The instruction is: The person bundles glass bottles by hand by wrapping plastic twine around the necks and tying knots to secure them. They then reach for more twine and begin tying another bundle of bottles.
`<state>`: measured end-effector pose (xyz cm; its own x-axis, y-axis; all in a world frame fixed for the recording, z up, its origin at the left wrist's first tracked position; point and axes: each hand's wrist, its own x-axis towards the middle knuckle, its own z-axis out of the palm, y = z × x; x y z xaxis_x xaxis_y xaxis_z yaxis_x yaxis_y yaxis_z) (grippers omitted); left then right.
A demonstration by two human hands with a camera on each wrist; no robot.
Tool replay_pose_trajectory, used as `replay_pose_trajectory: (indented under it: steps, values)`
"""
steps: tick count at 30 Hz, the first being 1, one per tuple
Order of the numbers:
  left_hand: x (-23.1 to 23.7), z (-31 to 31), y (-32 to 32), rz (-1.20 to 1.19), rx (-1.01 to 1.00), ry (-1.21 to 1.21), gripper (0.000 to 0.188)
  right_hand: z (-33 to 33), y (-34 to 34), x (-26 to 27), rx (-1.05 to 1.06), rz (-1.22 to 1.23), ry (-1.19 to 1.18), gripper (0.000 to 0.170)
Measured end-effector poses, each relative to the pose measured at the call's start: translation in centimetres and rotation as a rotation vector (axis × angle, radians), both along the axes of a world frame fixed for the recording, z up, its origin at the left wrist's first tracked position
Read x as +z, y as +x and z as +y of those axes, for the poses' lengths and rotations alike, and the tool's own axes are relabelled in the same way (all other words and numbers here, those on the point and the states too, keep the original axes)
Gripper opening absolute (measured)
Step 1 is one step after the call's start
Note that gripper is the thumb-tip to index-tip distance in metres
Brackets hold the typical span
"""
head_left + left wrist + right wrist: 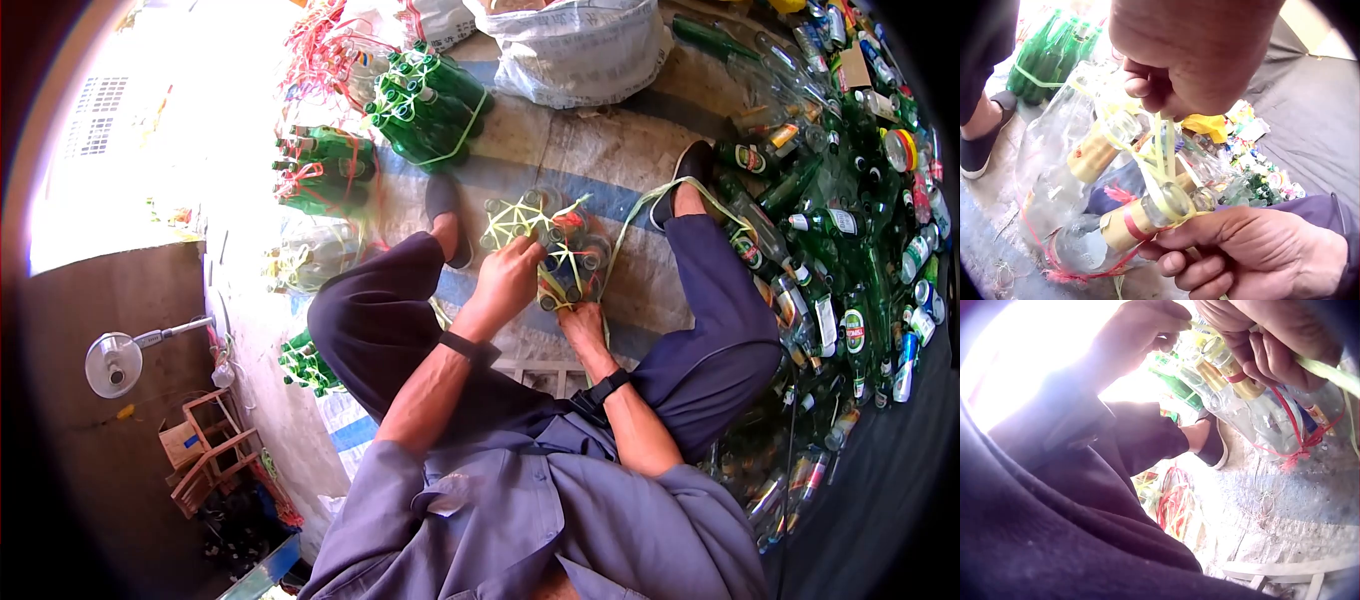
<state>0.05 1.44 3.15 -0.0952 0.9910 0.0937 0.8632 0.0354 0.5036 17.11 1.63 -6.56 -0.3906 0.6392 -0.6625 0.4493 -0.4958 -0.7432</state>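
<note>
A bundle of clear glass bottles (592, 256), some with gold foil on their necks, stands between the person's feet. Pale yellow-green plastic strap (1160, 150) crosses over and loops around the bottle necks. Red twine (1297, 447) circles the bundle lower down, knotted at one side. Above the necks, the left hand (508, 280) pinches the strap between thumb and curled fingers. At the near side, the right hand (1260, 250) grips strap right beside a gold-foiled neck (1129, 224), and a loose length of strap trails from it.
Tied bundles of green bottles (425, 110) stand at the upper left. A white woven sack (575, 55) is at the top. Loose bottles and cans (855, 240) pile up on the right. The strap's tail (630, 215) runs to the foot on the right.
</note>
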Motion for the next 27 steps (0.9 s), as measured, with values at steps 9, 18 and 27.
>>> replay_pose_trajectory:
  steps: [9,18,27]
  values:
    - [-0.5,0.9,-0.1,-0.076,0.01,-0.013,0.012,-0.7,-0.7,-0.3,-0.12,0.067,0.121,0.037]
    - [-1.8,3.1,-0.5,-0.122,0.027,-0.09,0.009,-1.2,-0.2,-0.7,-0.097,-0.017,0.206,0.035]
    - [-1.4,3.1,-0.2,-0.081,0.029,-0.141,0.009,0.3,1.7,3.5,-0.449,0.147,-0.346,0.018]
